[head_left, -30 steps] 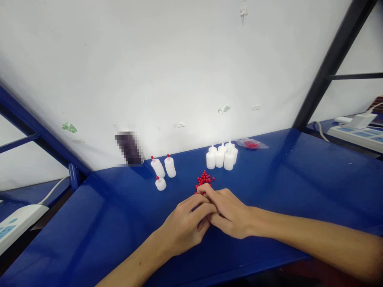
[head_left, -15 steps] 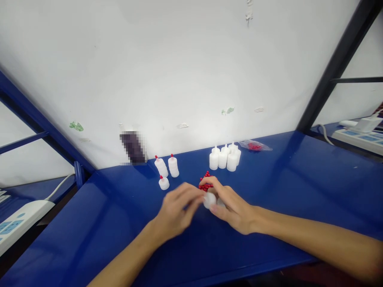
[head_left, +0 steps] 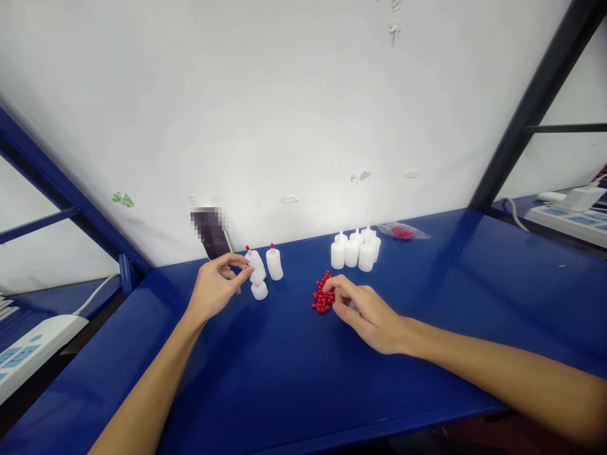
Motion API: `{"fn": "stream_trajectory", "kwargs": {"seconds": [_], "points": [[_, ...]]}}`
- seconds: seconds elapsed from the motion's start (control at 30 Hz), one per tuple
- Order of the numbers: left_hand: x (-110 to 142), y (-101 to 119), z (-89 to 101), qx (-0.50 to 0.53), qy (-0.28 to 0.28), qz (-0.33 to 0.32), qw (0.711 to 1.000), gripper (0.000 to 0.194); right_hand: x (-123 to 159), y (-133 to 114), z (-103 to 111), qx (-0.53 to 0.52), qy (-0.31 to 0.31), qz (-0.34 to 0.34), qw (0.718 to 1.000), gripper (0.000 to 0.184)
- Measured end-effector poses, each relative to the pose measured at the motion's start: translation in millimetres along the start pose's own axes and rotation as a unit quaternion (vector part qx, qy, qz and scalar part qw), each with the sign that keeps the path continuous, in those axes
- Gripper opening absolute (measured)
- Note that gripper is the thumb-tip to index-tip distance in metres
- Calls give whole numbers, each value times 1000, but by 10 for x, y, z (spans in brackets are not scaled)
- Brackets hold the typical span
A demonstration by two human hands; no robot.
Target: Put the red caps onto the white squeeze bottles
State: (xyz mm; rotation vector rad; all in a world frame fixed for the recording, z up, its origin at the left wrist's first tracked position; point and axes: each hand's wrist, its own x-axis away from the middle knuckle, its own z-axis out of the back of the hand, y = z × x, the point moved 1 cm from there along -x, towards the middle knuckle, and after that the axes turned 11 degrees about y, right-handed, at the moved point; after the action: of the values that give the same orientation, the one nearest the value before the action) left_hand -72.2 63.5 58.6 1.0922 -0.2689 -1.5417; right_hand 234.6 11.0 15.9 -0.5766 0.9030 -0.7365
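Note:
Thumb and fingers of my left hand are closed round the side of a small white bottle, just behind or above a front white bottle. Next to it are white bottles with red caps, in two rows or stacks. My right hand is curled at the edge of a pile of small red caps, index finger reaching over them. Part of another white bottle shows inside its palm; the fingertips are partly hidden.
A group of white bottles with bare nozzles stands toward the wall. Beside it lies a clear bag of red caps. A dark phone-like object leans on the wall at left. Power strips lie beyond the blue table's frame.
My left hand has moved left, from beside my right hand to the capped bottles, carrying a white bottle. My right hand has shifted slightly upward, and more of the red caps shows.

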Motion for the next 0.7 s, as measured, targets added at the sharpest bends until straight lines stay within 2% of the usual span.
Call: {"fn": "stream_trajectory", "kwargs": {"seconds": [0.1, 0.17, 0.33, 0.37, 0.4, 0.5, 0.6, 0.63, 0.7], "points": [[18, -10, -26, -36, -19, -19, 999, 30, -4, 25, 15, 5, -15, -6, 1000, 20], [31, 3, -39, -55, -25, -61, 996, 27, -3, 18, 22, -6, -32, 13, 999, 25], [166, 155, -127, -71, 69, -238, 966, 12, 12, -113, 17, -38, -117, 35, 992, 23], [222, 202, -181, -80, 55, -271, 958, 15, 17, -143, 11, -39, -133, 36, 990, 20], [287, 249, -251, -92, 17, -300, 949, 22, 22, -167, 3, -38, -147, 39, 988, 19], [490, 368, -499, -141, -136, -336, 921, 34, 40, -198, -31, -28, -177, 49, 983, 18], [612, 417, -677, -150, -186, -282, 929, 17, 54, -188, -57, -21, -184, 56, 981, 19], [628, 417, -711, -143, -192, -261, 935, 15, 54, -181, -59, -21, -179, 57, 982, 21], [634, 404, -752, -126, -201, -234, 943, 24, 45, -154, -48, -11, -156, 57, 986, 24]]}}
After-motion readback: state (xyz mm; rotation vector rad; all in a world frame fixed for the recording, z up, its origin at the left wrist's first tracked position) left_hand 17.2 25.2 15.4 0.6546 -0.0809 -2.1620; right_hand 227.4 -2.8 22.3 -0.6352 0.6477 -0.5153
